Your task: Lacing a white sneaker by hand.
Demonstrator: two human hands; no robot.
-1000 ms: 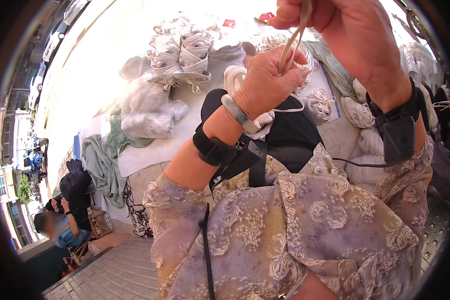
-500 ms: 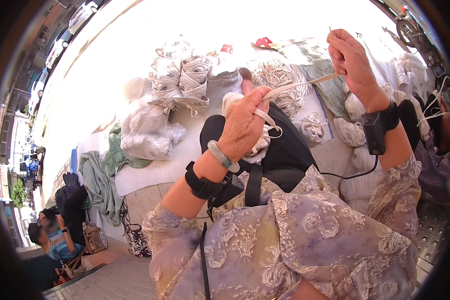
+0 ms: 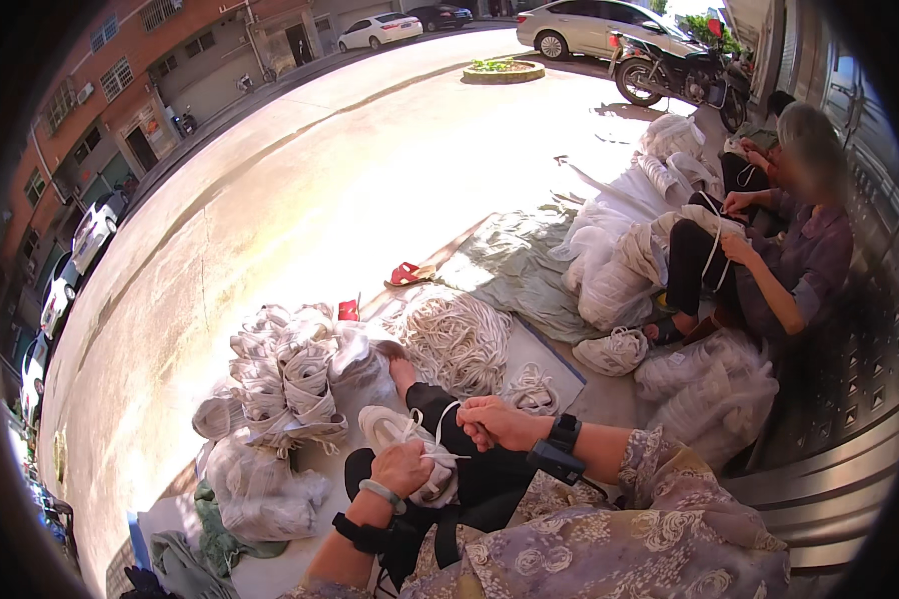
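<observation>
A white sneaker (image 3: pixel 436 486) rests on my lap over dark trousers, its toe pointing away from me. My left hand (image 3: pixel 402 467) is closed on the sneaker's left side, fingers curled in at the lacing. From the lacing a white shoelace (image 3: pixel 442 420) arcs up to my right hand (image 3: pixel 499 423). That hand is closed in a pinch on the lace, a little above and right of the sneaker. A short lace end sticks out beside the left fingers. What lies under those fingers is hidden.
Stacked white sneakers (image 3: pixel 305 374) stand ahead on the left, by a clear plastic bag (image 3: pixel 260 494). A heap of white laces (image 3: pixel 456 334) lies ahead, near a red sandal (image 3: pixel 410 274). At right, a co-worker (image 3: pixel 804 230) sits among bagged shoes (image 3: pixel 714 389). A motorcycle (image 3: pixel 674 75) is parked beyond.
My right hand has come down from its high, pulled-out position to close by the sneaker; the taut lace is now slack. The view has swung up and right, showing the street and co-worker.
</observation>
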